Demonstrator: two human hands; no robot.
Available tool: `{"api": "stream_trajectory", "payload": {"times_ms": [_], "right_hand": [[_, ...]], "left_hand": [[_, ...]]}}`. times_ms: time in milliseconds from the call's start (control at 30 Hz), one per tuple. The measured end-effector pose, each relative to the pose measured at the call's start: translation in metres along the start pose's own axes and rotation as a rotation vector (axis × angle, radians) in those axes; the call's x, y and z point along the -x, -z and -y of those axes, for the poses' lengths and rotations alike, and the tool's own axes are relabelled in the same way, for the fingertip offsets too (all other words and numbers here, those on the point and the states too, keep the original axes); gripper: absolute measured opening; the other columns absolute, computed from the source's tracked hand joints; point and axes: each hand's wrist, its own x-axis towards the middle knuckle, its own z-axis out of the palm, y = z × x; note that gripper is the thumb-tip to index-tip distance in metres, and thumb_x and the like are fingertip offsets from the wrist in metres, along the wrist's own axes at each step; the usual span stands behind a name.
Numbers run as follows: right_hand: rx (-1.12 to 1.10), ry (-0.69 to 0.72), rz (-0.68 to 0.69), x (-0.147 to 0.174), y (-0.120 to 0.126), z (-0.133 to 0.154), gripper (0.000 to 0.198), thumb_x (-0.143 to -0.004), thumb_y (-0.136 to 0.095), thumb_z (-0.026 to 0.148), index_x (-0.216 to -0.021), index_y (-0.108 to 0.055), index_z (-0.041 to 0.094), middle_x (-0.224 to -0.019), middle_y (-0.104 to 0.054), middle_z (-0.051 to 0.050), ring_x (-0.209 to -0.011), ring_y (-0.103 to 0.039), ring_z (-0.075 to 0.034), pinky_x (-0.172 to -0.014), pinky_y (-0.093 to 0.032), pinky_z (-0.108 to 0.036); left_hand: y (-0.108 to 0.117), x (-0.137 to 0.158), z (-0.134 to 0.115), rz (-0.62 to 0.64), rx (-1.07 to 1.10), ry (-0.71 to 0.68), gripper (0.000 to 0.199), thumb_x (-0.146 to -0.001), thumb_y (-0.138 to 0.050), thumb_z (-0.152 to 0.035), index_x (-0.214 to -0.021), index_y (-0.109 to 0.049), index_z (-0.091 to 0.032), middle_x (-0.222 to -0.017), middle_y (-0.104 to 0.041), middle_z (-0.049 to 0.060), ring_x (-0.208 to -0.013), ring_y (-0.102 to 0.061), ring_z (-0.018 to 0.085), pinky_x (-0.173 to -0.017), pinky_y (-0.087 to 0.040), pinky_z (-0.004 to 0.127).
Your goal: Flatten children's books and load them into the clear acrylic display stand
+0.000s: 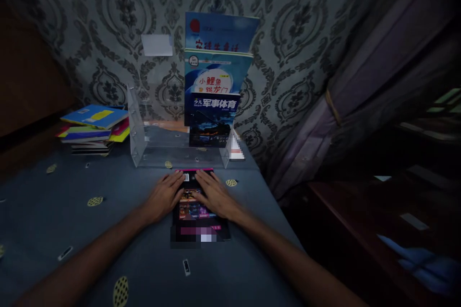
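A dark book (194, 213) with pink edging and small colour pictures lies flat on the tablecloth. On its upper left part rests my left hand (166, 195), its fingers stretched out. My right hand (213, 195) lies flat over the upper right part, fingers extended too. Just beyond the book stands a clear tiered rack (137, 127). Its right side holds three upright books: a dark blue one (215, 120) in front, a light blue one (216, 72) behind it, and a taller blue one (221, 31) at the back.
A stack of mixed books (94, 127) sits left of the rack. Patterned wallpaper (126, 5) rises behind the table. To the right hang a tied curtain (324, 96) and, lower down, a dark reddish surface (360, 220) with a blue cloth-like item (425, 264).
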Motion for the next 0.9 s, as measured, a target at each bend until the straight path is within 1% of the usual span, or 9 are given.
{"api": "stream_trajectory", "payload": {"times_ms": [100,200,367,533,633,733,800,900], "right_hand": [[-0.018,-0.054,-0.067,0.009,0.0,-0.025,0.055,-0.1,-0.044,0.042,-0.148,-0.042,0.017,-0.153,-0.043,-0.015,-0.144,-0.036,-0.026,-0.119,-0.028,-0.053],[-0.036,-0.062,-0.094,0.016,-0.002,-0.041,0.052,-0.1,-0.043,0.042,-0.147,-0.045,0.019,-0.151,-0.045,-0.014,-0.142,-0.04,-0.026,-0.118,-0.03,-0.054],[-0.045,-0.059,-0.142,0.016,-0.006,-0.045,0.051,-0.099,-0.045,0.043,-0.144,-0.049,0.02,-0.149,-0.049,-0.012,-0.14,-0.043,-0.027,-0.117,-0.033,-0.054],[-0.043,-0.055,-0.15,0.013,-0.006,-0.045,0.051,-0.098,-0.045,0.044,-0.143,-0.049,0.02,-0.149,-0.05,-0.012,-0.141,-0.042,-0.025,-0.117,-0.034,-0.054],[-0.032,-0.058,-0.134,0.013,-0.004,-0.044,0.05,-0.099,-0.044,0.042,-0.144,-0.048,0.02,-0.15,-0.048,-0.011,-0.142,-0.04,-0.025,-0.117,-0.033,-0.054],[-0.025,-0.071,-0.109,0.013,-0.001,-0.041,0.05,-0.099,-0.043,0.039,-0.144,-0.048,0.017,-0.151,-0.047,-0.013,-0.143,-0.039,-0.026,-0.118,-0.031,-0.053],[-0.027,-0.083,-0.102,0.013,0.0,-0.038,0.05,-0.099,-0.042,0.037,-0.144,-0.048,0.017,-0.151,-0.046,-0.012,-0.143,-0.038,-0.025,-0.118,-0.03,-0.053],[-0.033,-0.097,-0.106,0.013,0.002,-0.036,0.048,-0.1,-0.04,0.034,-0.145,-0.047,0.019,-0.152,-0.046,-0.01,-0.143,-0.039,-0.024,-0.118,-0.03,-0.051]], "left_hand": [[0.003,0.0,-0.002,0.012,0.017,0.009,0.044,-0.103,-0.036,-0.033,-0.142,-0.047,-0.018,-0.148,-0.051,0.012,-0.137,-0.046,0.023,-0.113,-0.038,0.044],[0.005,0.0,-0.003,0.034,0.033,0.026,0.045,-0.103,-0.036,-0.035,-0.143,-0.047,-0.017,-0.148,-0.05,0.012,-0.138,-0.046,0.022,-0.113,-0.037,0.045],[0.009,-0.001,-0.004,0.083,0.056,0.053,0.045,-0.102,-0.036,-0.034,-0.143,-0.047,-0.017,-0.15,-0.047,0.012,-0.141,-0.042,0.022,-0.115,-0.034,0.045],[0.013,-0.005,-0.003,0.148,0.038,0.037,0.048,-0.103,-0.031,-0.033,-0.146,-0.041,-0.014,-0.155,-0.04,0.013,-0.146,-0.033,0.023,-0.118,-0.028,0.05],[0.015,-0.011,0.003,0.205,0.008,-0.029,0.05,-0.103,-0.027,-0.033,-0.148,-0.037,-0.012,-0.156,-0.036,0.014,-0.147,-0.03,0.024,-0.12,-0.021,0.052],[0.016,-0.02,0.01,0.269,0.021,-0.15,0.053,-0.104,-0.023,-0.037,-0.15,-0.033,-0.011,-0.158,-0.034,0.014,-0.148,-0.026,0.023,-0.121,-0.018,0.047],[0.015,-0.027,0.013,0.303,0.041,-0.22,0.057,-0.105,-0.021,-0.042,-0.151,-0.03,-0.011,-0.159,-0.032,0.014,-0.15,-0.022,0.022,-0.122,-0.018,0.045],[0.011,-0.038,0.009,0.345,0.063,-0.292,0.066,-0.104,-0.019,-0.053,-0.153,-0.024,-0.01,-0.16,-0.028,0.016,-0.151,-0.018,0.024,-0.122,-0.015,0.045]]}}
